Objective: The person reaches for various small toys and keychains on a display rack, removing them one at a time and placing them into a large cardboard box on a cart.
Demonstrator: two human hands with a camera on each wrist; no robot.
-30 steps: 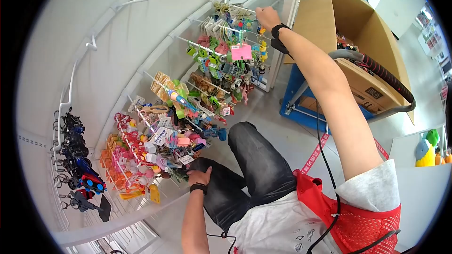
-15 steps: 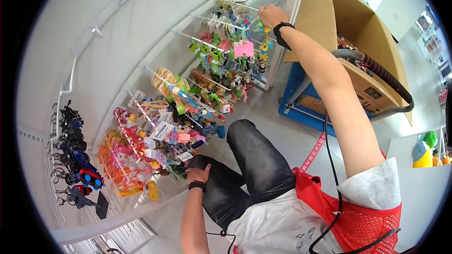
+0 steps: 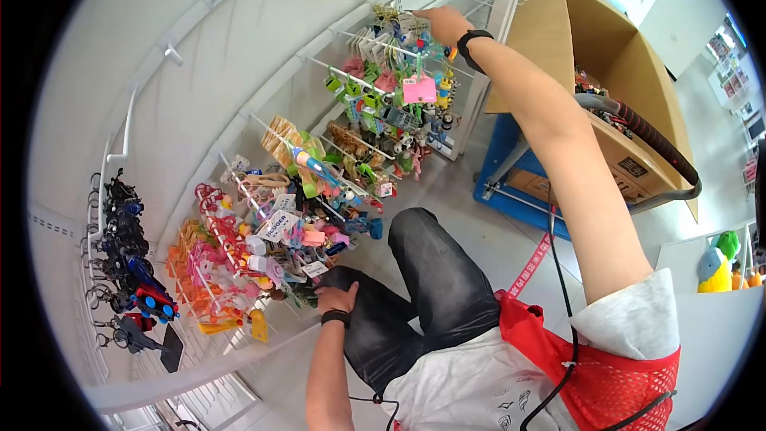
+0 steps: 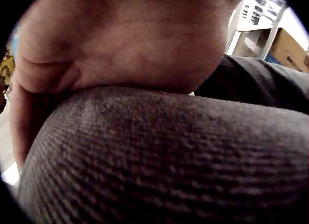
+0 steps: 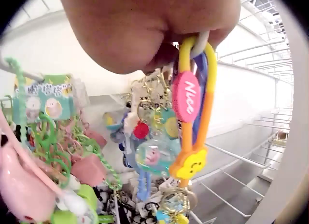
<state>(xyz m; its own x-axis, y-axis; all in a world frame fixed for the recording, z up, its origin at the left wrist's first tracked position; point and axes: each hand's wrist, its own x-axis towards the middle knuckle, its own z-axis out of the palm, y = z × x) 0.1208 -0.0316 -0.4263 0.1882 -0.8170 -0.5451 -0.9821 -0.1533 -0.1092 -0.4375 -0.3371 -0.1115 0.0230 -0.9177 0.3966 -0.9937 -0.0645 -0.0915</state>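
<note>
My right hand [image 3: 448,25] reaches to the top hook of the rack, a finger stretched toward the hanging keychains [image 3: 411,28]. In the right wrist view the hand [image 5: 154,26] is over the white hook tip [image 5: 200,45]. A yellow-orange strap keychain [image 5: 205,108] with a pink "Nice" tag and a smiling flower hangs just beneath it; most fingertips are hidden behind the palm. Behind are more keychains, one with a clear teal charm [image 5: 153,159]. My left hand [image 3: 337,298] rests on the knee of the dark jeans [image 4: 159,147], fingers lying over it.
Lower hooks carry dense bunches of colourful keychains [image 3: 231,271]; dark vehicle keychains [image 3: 128,247] hang at far left. An open cardboard box [image 3: 538,48] stands on a blue trolley [image 3: 495,144] to the right. A black cable [image 3: 566,295] runs down beside the right arm.
My right hand has gone from the hook's front end back toward the wall, and a finger now stretches out to the left. The left hand stays on the knee.
</note>
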